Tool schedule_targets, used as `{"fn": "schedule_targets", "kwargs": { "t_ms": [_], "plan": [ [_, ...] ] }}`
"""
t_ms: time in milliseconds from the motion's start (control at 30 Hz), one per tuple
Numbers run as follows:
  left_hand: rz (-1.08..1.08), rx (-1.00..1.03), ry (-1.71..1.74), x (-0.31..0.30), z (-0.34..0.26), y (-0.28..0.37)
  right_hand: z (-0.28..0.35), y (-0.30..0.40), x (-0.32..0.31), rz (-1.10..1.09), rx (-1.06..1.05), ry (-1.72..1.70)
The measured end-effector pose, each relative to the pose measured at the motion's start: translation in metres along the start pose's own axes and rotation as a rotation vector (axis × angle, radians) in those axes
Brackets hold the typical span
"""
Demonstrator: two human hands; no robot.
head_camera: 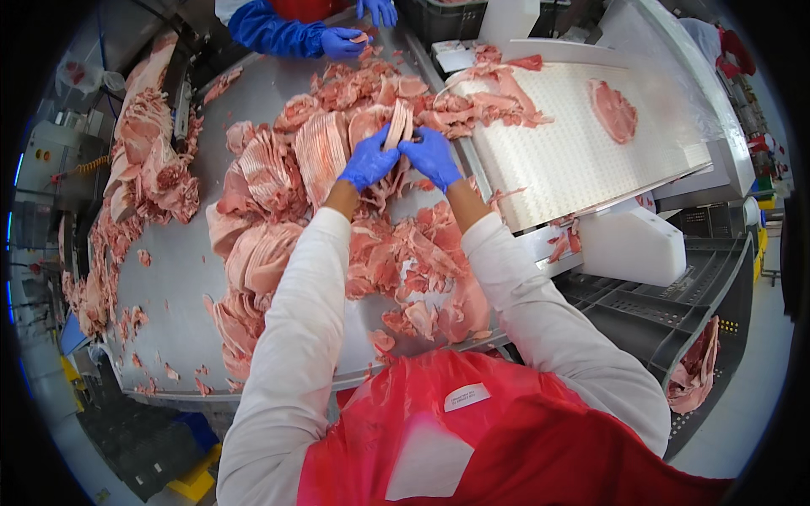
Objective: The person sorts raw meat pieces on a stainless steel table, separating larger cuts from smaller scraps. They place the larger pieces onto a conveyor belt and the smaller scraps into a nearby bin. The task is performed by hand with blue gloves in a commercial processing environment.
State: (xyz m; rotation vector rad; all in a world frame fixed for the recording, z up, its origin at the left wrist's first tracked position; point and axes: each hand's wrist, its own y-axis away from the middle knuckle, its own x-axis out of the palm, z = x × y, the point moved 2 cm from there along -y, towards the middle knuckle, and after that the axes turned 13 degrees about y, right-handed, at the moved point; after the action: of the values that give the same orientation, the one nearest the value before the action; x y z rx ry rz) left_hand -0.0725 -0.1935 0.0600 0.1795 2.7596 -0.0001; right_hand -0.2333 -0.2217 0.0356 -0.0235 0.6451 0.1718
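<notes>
My left hand point(369, 159) and my right hand point(431, 157), both in blue gloves, hold a small stack of thin meat slices point(399, 124) upright between them, over the middle of the metal table point(171, 284). Just left of my left hand stands a thick row of sliced meat point(321, 152). More sliced stacks point(262, 256) lie further left and nearer to me. Loose meat pieces and trimmings point(411, 253) are spread below my hands, between my forearms. A strip of trimmings point(354, 85) lies beyond them.
At right is a white textured conveyor belt point(569, 158) bearing one meat slice point(612, 111) and trimmings. A co-worker's gloved hand point(342, 43) holds a small piece across the table. Large meat pieces point(149, 139) lie along the left. Grey plastic crates point(658, 310) stand at lower right.
</notes>
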Motion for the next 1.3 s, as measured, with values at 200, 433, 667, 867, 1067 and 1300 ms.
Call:
{"fn": "schedule_targets", "kwargs": {
  "t_ms": [200, 433, 667, 867, 1067, 1300],
  "plan": [
    [-0.288, -0.214, 0.076, -0.004, 0.037, -0.026, -0.092, -0.004, 0.011, 0.006, 0.238, -0.467],
    [-0.205, -0.329, 0.217, -0.011, 0.023, -0.007, -0.130, 0.058, -0.138, -0.182, 0.514, -1.044],
    [-0.156, -0.118, 0.342, 0.055, -0.008, 0.063, -0.113, 0.065, -0.199, -0.466, 0.025, -0.519],
    [0.078, -0.239, 0.635, 0.058, 0.007, 0.066, -0.030, 0.082, -0.006, 0.109, 0.292, -0.648],
    [-0.101, -0.309, 0.692, 0.054, 0.050, 0.060, -0.050, 0.057, 0.019, 0.013, 0.343, 0.057],
    [-0.188, -0.299, 1.181, 0.034, 0.030, 0.077, -0.156, 0.085, -0.135, -0.276, -0.313, 0.154]
  ]
}}
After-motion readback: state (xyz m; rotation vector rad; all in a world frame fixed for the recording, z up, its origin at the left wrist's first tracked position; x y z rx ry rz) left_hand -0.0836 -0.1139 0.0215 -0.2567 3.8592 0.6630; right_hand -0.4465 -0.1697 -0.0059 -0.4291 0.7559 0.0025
